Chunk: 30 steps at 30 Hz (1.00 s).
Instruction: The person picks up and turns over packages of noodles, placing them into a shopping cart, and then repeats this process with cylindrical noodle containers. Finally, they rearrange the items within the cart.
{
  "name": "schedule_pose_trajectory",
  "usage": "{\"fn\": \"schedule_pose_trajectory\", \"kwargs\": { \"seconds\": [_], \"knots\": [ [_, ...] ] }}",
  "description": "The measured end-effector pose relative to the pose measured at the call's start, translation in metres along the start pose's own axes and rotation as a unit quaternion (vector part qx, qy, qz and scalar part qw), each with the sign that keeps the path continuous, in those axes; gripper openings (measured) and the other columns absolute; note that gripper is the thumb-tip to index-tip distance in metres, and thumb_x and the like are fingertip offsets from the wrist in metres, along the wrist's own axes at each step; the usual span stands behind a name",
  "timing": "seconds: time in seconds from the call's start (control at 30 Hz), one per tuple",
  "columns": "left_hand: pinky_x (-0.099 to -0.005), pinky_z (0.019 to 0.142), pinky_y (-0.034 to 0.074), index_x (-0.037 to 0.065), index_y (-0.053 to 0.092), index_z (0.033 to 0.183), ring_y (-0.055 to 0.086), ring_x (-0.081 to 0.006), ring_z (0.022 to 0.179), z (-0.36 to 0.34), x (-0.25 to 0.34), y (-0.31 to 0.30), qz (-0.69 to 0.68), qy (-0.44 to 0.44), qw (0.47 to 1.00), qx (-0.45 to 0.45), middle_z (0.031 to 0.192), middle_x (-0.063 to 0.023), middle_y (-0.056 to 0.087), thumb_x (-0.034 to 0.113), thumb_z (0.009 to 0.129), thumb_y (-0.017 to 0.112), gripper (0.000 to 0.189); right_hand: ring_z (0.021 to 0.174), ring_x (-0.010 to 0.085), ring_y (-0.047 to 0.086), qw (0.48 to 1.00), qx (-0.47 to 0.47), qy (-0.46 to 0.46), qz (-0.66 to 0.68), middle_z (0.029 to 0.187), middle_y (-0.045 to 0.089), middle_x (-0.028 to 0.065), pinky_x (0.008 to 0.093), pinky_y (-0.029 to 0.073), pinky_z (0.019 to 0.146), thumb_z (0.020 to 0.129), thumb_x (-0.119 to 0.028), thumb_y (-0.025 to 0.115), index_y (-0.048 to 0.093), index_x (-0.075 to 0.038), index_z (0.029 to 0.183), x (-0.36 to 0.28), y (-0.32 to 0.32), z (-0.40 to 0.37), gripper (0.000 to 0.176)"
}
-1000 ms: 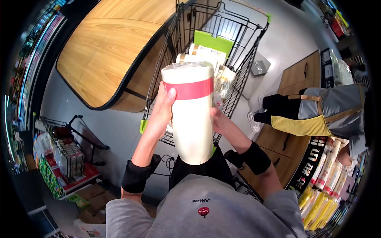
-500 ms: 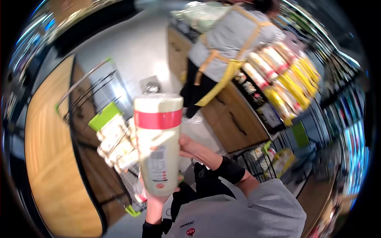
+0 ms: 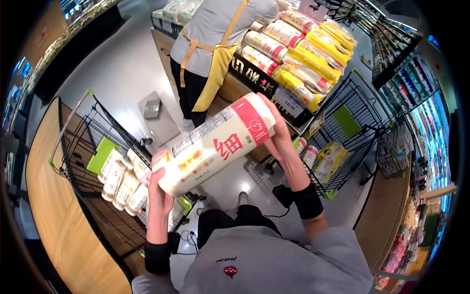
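Observation:
A large cylindrical white package (image 3: pixel 215 147) with a red band and red characters is held up in front of my body, tilted with its red-banded end up and to the right. My left hand (image 3: pixel 159 196) grips the lower left end, its thumb on the near side. Around the red-banded end at the upper right, my right hand (image 3: pixel 281 134) is closed, fingers partly hidden behind the package. Similar white and yellow packages (image 3: pixel 264 45) lie stacked on the display beyond it.
A cart (image 3: pixel 105 154) with several white packages stands at left beside a wooden counter (image 3: pixel 54 206). At right is another cart (image 3: pixel 347 122) holding a yellow package. A person in a yellow apron (image 3: pixel 215 73) bends over the display. A flat platform (image 3: pixel 159 117) lies on the floor.
The package has turned from upright to diagonal, its red-banded end now at upper right. My right hand has moved up to that end. The view has shifted, showing more of the display and right cart.

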<state>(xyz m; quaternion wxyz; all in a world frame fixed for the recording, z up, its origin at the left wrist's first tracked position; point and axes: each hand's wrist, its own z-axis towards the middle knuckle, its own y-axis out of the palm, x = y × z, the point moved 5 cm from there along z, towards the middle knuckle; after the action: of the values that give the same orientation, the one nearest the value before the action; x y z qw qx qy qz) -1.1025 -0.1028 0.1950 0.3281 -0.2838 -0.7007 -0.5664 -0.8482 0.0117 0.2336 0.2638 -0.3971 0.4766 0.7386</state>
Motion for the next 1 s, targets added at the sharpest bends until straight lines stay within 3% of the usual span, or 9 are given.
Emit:
{"fn": "schedule_pose_trajectory", "kwargs": {
  "seconds": [0.2, 0.37, 0.5, 0.63, 0.67, 0.73, 0.77, 0.87, 1.0],
  "knots": [
    [-0.0347, 0.091, 0.042, 0.007, 0.031, 0.128, 0.047, -0.0260, 0.108, -0.002, 0.009, 0.058, 0.143, 0.065, 0.987, -0.020, 0.115, -0.0157, 0.044, 0.030, 0.071, 0.055, 0.066, 0.119, 0.0207, 0.040, 1.000, -0.012, 0.010, -0.023, 0.129, 0.038, 0.0100, 0.0341, 0.033, 0.099, 0.064, -0.050, 0.071, 0.022, -0.006, 0.138, -0.016, -0.043, -0.020, 0.099],
    [-0.0350, 0.090, 0.041, 0.005, 0.036, 0.124, 0.047, -0.0266, 0.108, -0.017, 0.014, 0.076, 0.234, 0.143, 0.962, 0.005, 0.116, -0.0158, 0.043, 0.036, 0.060, 0.063, 0.076, 0.121, 0.0216, 0.038, 0.999, -0.034, 0.022, -0.023, 0.130, 0.037, 0.0103, 0.0351, 0.030, 0.101, 0.060, -0.050, 0.072, 0.021, -0.007, 0.139, -0.026, -0.052, -0.025, 0.103],
    [-0.0369, 0.091, 0.038, 0.003, 0.039, 0.120, 0.045, -0.0265, 0.108, -0.039, 0.036, 0.100, 0.339, 0.287, 0.896, -0.016, 0.116, -0.0157, 0.043, 0.039, 0.056, 0.068, 0.079, 0.123, 0.0223, 0.036, 0.995, -0.067, 0.072, -0.029, 0.132, 0.036, 0.0100, 0.0357, 0.027, 0.102, 0.058, -0.046, 0.073, 0.019, -0.009, 0.139, -0.021, -0.051, -0.025, 0.105],
    [-0.0393, 0.094, 0.035, 0.004, 0.040, 0.120, 0.041, -0.0271, 0.113, -0.055, 0.056, 0.106, 0.458, 0.370, 0.807, -0.038, 0.119, -0.0171, 0.040, 0.046, 0.056, 0.068, 0.081, 0.121, 0.0233, 0.039, 0.995, -0.072, 0.058, 0.038, 0.129, 0.039, 0.0103, 0.0351, 0.029, 0.102, 0.056, -0.037, 0.074, 0.019, -0.009, 0.139, -0.024, -0.031, -0.029, 0.104],
    [-0.0405, 0.096, 0.034, 0.005, 0.033, 0.128, 0.040, -0.0290, 0.115, -0.059, 0.055, 0.102, 0.442, 0.356, 0.823, -0.006, 0.122, -0.0171, 0.038, 0.050, 0.057, 0.068, 0.091, 0.120, 0.0237, 0.040, 0.995, -0.066, 0.042, 0.058, 0.128, 0.041, 0.0107, 0.0353, 0.031, 0.101, 0.054, -0.034, 0.075, 0.019, -0.008, 0.139, -0.025, -0.030, -0.028, 0.105],
    [-0.0424, 0.098, 0.032, 0.008, 0.019, 0.137, 0.037, -0.0309, 0.118, -0.064, 0.034, 0.094, 0.251, 0.237, 0.937, 0.060, 0.125, -0.0169, 0.036, 0.053, 0.057, 0.068, 0.103, 0.119, 0.0234, 0.041, 0.997, -0.056, -0.006, 0.054, 0.128, 0.040, 0.0110, 0.0358, 0.032, 0.101, 0.053, -0.034, 0.076, 0.019, -0.007, 0.138, -0.032, -0.025, -0.028, 0.106],
    [-0.0427, 0.100, 0.030, 0.012, 0.007, 0.140, 0.035, -0.0319, 0.121, -0.064, 0.021, 0.082, 0.203, 0.154, 0.965, 0.057, 0.128, -0.0173, 0.033, 0.049, 0.061, 0.066, 0.106, 0.120, 0.0236, 0.040, 0.997, -0.062, -0.027, 0.027, 0.128, 0.040, 0.0114, 0.0369, 0.032, 0.101, 0.053, -0.034, 0.077, 0.019, -0.006, 0.138, -0.038, -0.023, -0.028, 0.107],
    [-0.0393, 0.099, 0.032, 0.012, 0.015, 0.137, 0.036, -0.0294, 0.119, -0.074, 0.010, 0.074, 0.236, 0.130, 0.961, 0.069, 0.126, -0.0169, 0.033, 0.032, 0.065, 0.067, 0.091, 0.121, 0.0249, 0.039, 0.989, -0.130, -0.027, -0.063, 0.130, 0.037, 0.0122, 0.0385, 0.030, 0.102, 0.052, -0.035, 0.078, 0.018, -0.006, 0.138, -0.038, -0.026, -0.027, 0.109],
    [-0.0401, 0.093, 0.038, 0.011, 0.021, 0.131, 0.039, -0.0291, 0.114, -0.093, 0.031, 0.086, 0.314, 0.286, 0.904, 0.056, 0.119, -0.0182, 0.035, 0.027, 0.057, 0.074, 0.092, 0.121, 0.0240, 0.039, 0.989, -0.149, -0.003, 0.003, 0.129, 0.038, 0.0118, 0.0374, 0.029, 0.103, 0.051, -0.036, 0.079, 0.015, -0.007, 0.140, -0.027, -0.012, -0.028, 0.113]
  ]
}}
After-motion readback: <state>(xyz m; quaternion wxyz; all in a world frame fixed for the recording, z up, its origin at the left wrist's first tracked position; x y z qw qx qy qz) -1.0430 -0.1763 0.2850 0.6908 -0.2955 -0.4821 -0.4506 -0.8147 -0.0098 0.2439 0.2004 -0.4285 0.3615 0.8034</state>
